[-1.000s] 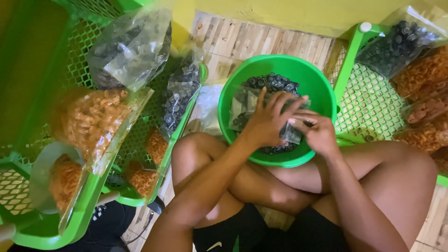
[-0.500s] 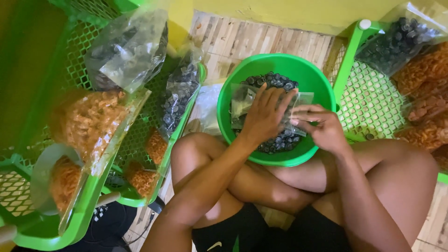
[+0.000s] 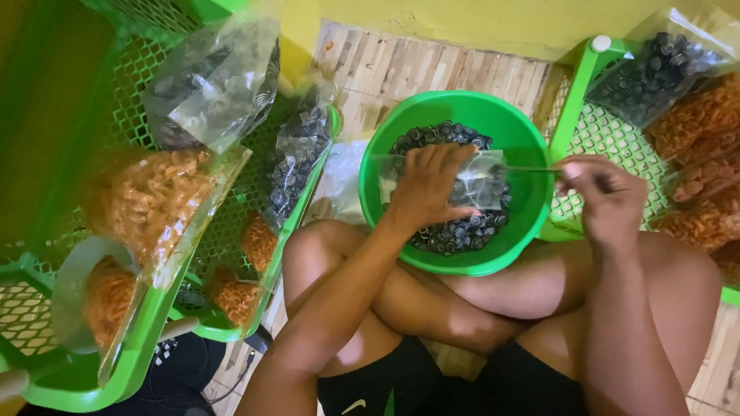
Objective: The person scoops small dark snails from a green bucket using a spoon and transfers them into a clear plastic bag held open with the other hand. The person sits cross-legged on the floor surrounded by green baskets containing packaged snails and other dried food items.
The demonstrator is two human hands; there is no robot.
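A round green bowl (image 3: 385,146) rests between my crossed legs, holding several small dark round pieces (image 3: 462,231). Over the bowl, my left hand (image 3: 424,192) grips a small clear plastic bag (image 3: 484,185) with some dark pieces inside. To the right, above the bowl's rim, my right hand (image 3: 605,192) pinches the bag's stretched top edge (image 3: 532,169), which is pulled out taut and thin.
At the left, green mesh racks (image 3: 46,370) carry filled clear bags of dark pieces (image 3: 212,85) and orange snacks (image 3: 146,200). Another green rack (image 3: 593,131) at the right holds similar bags (image 3: 663,69). A wooden plank floor (image 3: 432,69) and yellow wall lie beyond.
My right hand has moved right, away from the left hand, drawing the bag's edge out taut. The left hand stays over the bowl, holding the bag.
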